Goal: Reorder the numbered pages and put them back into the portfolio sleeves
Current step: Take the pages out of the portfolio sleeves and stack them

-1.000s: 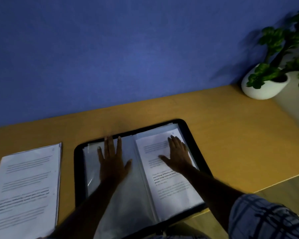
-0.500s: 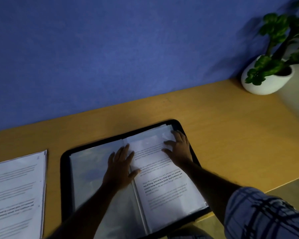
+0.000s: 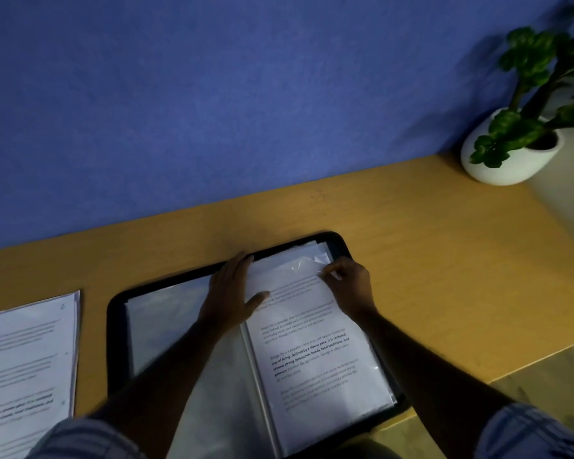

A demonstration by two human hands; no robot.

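Left hand (image 3: 232, 293) presses portfolio (image 3: 114, 329); right hand (image 3: 349, 283) pinches sleeve (image 3: 295, 266).

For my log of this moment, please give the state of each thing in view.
portfolio, open, flat on the desk.
printed page, inside the right-hand sleeve.
left-hand sleeve, clear, no page visible in it.
loose pages, stacked on the desk, outside the portfolio.
left hand, flat, pressing near the spine.
right hand, pinching the printed page's top corner.
potted plant, upright.

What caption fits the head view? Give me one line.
Left hand flat on the open portfolio, right hand pinching the printed page at its far corner; loose pages stacked to the left.
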